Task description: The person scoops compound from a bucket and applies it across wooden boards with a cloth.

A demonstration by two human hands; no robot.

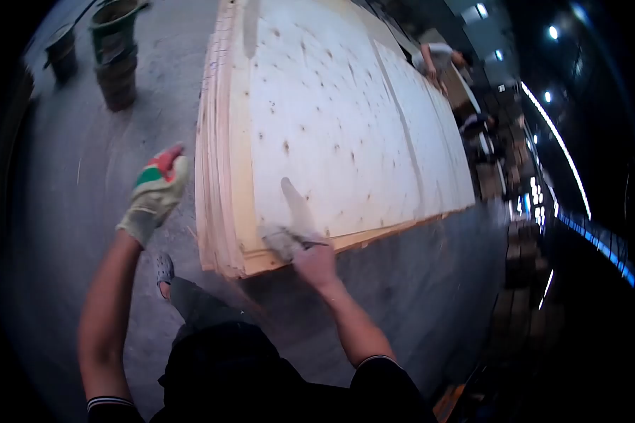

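Observation:
A stack of wide, thin wooden sheets fills the middle of the view. Its pale top sheet has dark knots and long greyish streaks. Left of the stack, clear of its edge, my left hand hangs in the air in a white glove with green and red patches. Its fingers are loosely bent and apart, with nothing seen in them. Over the stack's near corner, my right hand is closed around a blurred grey-white thing, whose kind I cannot make out. A pale grey elongated mark lies just beyond it.
Stacked buckets and a smaller dark bucket stand on the concrete floor at the upper left. A person leans at the far side of the stack. Piled goods line the dim right side. My shoe is beside the stack.

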